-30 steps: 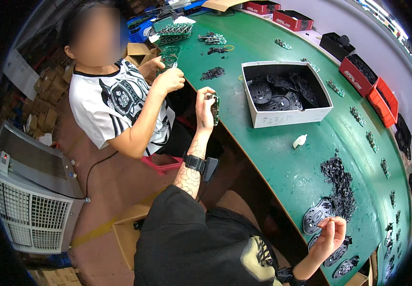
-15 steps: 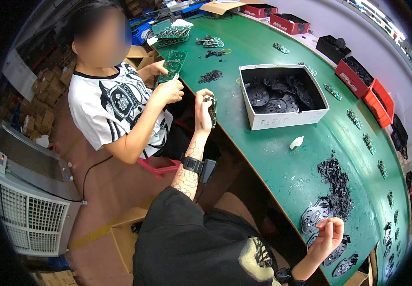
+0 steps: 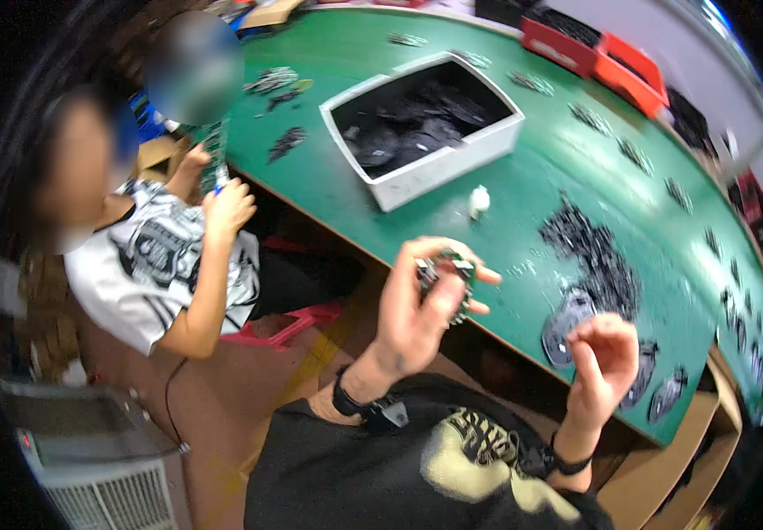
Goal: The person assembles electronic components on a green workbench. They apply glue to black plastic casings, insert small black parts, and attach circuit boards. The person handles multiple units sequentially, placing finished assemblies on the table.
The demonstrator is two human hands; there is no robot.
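My left hand point(image 3: 408, 309) is raised in front of the table edge, fingers and thumb closed on a small circuit board point(image 3: 463, 307) with dark and pale components. The thumb covers the middle of the board. To its right, my right hand point(image 3: 609, 367) is held with thumb and fingertips pinched together; anything between them is too small to make out. Just behind the right hand lie a flat black plastic housing point(image 3: 560, 329) and a heap of small black plastic pieces point(image 3: 598, 256). More black housings point(image 3: 667, 395) rest near the table's corner.
A white box point(image 3: 443, 175) of black housings stands on the green table point(image 3: 311, 181), with a small white bottle point(image 3: 479, 202) in front. Groups of circuit boards point(image 3: 634, 157) line the far side, before a red bin point(image 3: 630, 72). At left a co-worker point(image 3: 192, 256) holds a green board point(image 3: 214, 157).
My view has swung right. My left hand has brought the circuit board away from the co-worker toward my right hand and turned it. The right hand stays pinched beside the black pieces.
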